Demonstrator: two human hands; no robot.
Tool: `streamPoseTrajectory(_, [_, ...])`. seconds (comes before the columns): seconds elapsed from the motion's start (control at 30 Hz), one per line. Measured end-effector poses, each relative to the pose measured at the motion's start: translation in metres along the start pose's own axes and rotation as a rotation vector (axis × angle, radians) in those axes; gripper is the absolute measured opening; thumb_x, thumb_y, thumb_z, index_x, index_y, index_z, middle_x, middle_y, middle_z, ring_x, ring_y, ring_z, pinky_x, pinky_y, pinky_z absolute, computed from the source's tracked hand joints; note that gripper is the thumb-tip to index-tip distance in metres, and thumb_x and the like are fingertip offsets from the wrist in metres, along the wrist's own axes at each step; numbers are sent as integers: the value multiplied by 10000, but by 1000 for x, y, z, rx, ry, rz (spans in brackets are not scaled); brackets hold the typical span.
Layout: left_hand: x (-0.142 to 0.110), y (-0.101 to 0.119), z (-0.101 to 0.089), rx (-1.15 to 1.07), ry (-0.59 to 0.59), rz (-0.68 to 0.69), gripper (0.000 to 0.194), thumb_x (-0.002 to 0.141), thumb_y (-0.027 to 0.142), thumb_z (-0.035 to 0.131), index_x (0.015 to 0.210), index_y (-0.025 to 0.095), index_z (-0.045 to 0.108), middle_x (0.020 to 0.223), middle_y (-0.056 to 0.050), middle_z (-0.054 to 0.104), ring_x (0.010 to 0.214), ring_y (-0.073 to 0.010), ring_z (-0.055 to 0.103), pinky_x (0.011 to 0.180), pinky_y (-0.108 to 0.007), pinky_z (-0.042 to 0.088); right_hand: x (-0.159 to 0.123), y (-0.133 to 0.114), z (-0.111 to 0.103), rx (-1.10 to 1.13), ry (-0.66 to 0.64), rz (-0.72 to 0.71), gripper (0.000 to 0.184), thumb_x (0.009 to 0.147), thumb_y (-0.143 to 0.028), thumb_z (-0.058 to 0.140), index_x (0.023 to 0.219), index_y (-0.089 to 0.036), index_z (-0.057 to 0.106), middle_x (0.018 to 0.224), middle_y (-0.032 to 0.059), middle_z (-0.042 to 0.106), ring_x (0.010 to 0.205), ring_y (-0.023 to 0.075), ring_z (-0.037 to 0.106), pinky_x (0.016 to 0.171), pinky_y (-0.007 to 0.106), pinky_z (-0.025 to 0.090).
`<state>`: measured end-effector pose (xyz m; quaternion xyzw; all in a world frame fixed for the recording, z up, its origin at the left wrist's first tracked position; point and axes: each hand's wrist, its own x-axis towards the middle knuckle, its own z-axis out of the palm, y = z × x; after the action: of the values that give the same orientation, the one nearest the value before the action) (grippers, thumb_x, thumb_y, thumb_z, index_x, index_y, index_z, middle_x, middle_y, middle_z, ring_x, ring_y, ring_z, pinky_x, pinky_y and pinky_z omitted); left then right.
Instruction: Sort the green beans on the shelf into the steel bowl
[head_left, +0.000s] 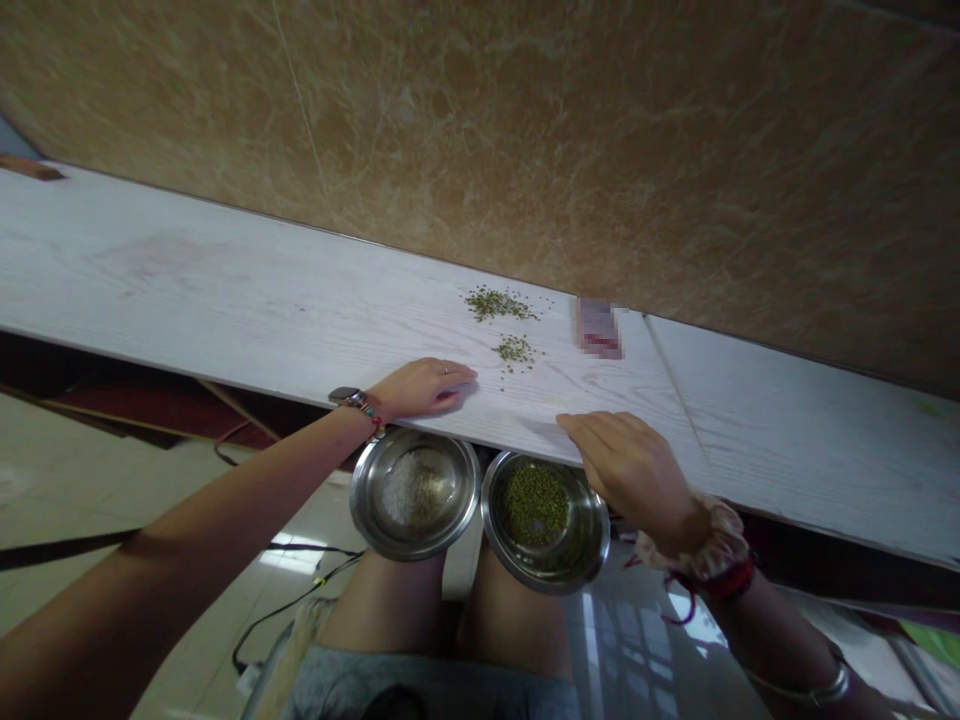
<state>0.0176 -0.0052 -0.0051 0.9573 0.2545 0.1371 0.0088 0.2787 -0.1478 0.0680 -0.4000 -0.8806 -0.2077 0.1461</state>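
My left hand [431, 387] rests on the front part of the white wooden ledge [360, 310], fingers stretched out, with nothing visible in it. Just beyond its fingertips lie a small pile of green beans [516, 350] and a larger scattered pile of green beans [499, 303]. At the ledge's edge, my right hand [634, 465] shows its back, fingers extended leftward and close together; its palm is hidden. Below it, a steel bowl [598, 545] holds many green beans [534, 500]. A second steel bowl [362, 500], under my left wrist, contains whitish grains [412, 490].
A blurred-out flat rectangular item [598, 328] lies near the back of the ledge. Behind rises a brown marbled wall [480, 130]. Both bowls sit over my knees, against the ledge's front edge. A black cable [281, 608] runs across the tiled floor at lower left.
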Motion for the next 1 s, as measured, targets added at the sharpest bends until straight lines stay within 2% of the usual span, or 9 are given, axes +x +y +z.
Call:
streamPoseTrajectory(0.13, [0,1,-1,0,-4,-10,311,880,241,458,1160,154,558,1219,-100,612,1065,-200,597,928,-322,442,-2,12,3,-83,30,39,296,792,-20,437,997,-99,636,844,104,700,721,185,603,642,317,443])
streamPoseTrajectory(0.33, [0,1,0,-3,14,-1,302,887,251,454,1167,188,548,1219,-71,615,1054,-183,601,921,-315,444,-2,27,4,-108,100,97,276,823,-51,446,1026,-127,618,876,91,709,756,193,615,672,323,445])
streamPoseTrajectory(0.53, [-1,-1,1,22,7,-16,322,883,272,438,1174,182,541,1260,-78,587,1091,-195,579,933,-328,428,6,10,8,-14,70,-7,317,793,-20,429,1000,-129,643,862,82,707,751,175,610,681,318,450])
streamPoseTrajectory(0.67, [-1,0,-1,31,-4,-41,335,886,283,419,1176,165,538,1281,-95,569,1107,-211,570,946,-349,415,8,3,9,-27,42,-54,302,793,-24,427,973,-119,651,834,79,701,713,163,595,651,302,443])
streamPoseTrajectory(0.87, [-1,1,-2,39,-12,-50,316,879,283,445,1150,164,556,1265,-98,580,1106,-212,575,942,-339,423,4,18,12,-86,85,5,278,805,-22,432,970,-83,647,829,98,702,714,183,598,648,317,436])
streamPoseTrajectory(1.0, [0,0,-1,40,-16,-40,305,882,277,455,1146,165,558,1259,-97,585,1101,-208,577,934,-337,432,6,31,15,-136,131,66,282,818,-31,442,1001,-109,641,866,95,710,754,189,610,669,319,432])
